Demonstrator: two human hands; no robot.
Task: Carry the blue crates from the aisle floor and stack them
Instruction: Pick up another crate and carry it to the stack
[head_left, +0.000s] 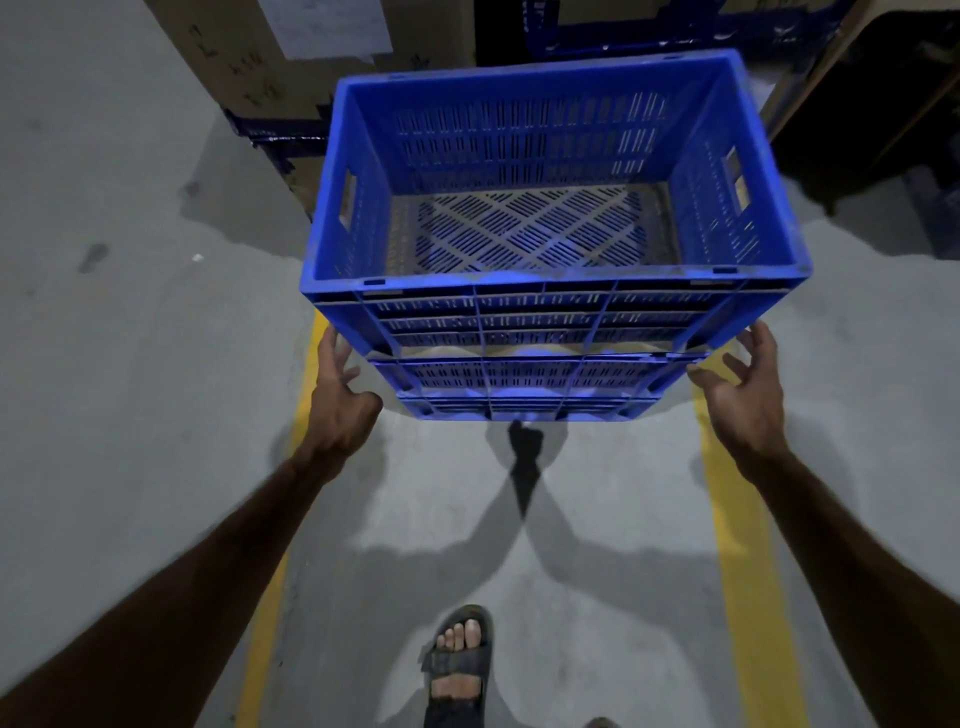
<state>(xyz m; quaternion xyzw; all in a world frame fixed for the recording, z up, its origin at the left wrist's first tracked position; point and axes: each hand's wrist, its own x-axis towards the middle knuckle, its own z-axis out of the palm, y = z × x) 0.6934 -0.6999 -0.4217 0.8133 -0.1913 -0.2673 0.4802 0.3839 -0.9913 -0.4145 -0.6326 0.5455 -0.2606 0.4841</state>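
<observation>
This is a warehouse or storeroom aisle. The floor (130, 364) is bare grey concrete, stained in places, with two yellow painted lines (748, 571) marking a lane that runs from near to far. At the far left stand large cardboard cartons (234, 57), one bearing a white paper label (327, 26). Blue metal racking (649, 31) crosses the far side behind them. Perforated blue plastic crates (545, 322), of the kind used for goods handling, stand stacked in the lane. The light is dim.
</observation>
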